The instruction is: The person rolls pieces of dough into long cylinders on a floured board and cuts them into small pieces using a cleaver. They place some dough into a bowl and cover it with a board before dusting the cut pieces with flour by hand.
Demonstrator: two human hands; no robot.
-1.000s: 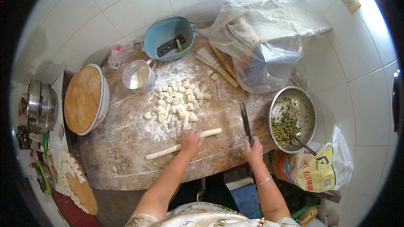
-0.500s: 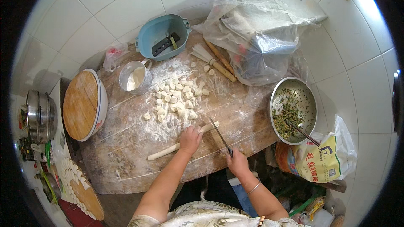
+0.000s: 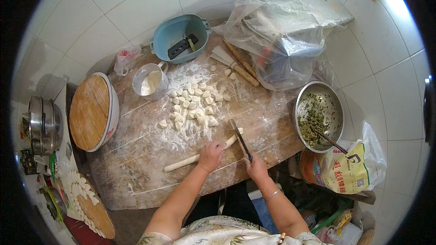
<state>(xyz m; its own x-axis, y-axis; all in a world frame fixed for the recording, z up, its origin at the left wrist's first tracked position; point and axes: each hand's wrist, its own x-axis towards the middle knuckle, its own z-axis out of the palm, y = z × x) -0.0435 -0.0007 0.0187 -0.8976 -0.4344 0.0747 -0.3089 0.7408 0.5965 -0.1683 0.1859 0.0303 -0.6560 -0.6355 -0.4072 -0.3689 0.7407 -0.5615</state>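
Cutting dough at a flour-dusted brown wooden bench [image 3: 136, 165], a person works with both bare hands. Off the bench's left edge, a tan wooden board [image 3: 97, 215] bears rows of thin white pieces [image 3: 76, 189]. At that edge stands a round white bowl [image 3: 115, 111] under a flat, round wooden lid [image 3: 90, 111]; toward the far left corner, a clear plastic cup [image 3: 160, 91] contains white flour. A blue plastic basin [image 3: 162, 35] sits at the far edge.

Nearer the bench's near edge, a long pale dough rope [image 3: 182, 163] lies aslant, with small white dough lumps [image 3: 192, 105] scattered beyond it in mid-bench. The left hand [image 3: 211, 155] is curled closed over the rope. To its right, the right hand [image 3: 257, 168] is wrapped fully around the handle of a dark-handled metal knife [image 3: 240, 137], its blade crossing the rope near the right end; whether it touches the dough cannot be told. By the bench's right edge is a round steel bowl [image 3: 335, 113] of chopped green filling [image 3: 313, 120].

Portioning the rope appears to be the step in hand; the next move likely calls for a straight downward press, clear of the left hand.
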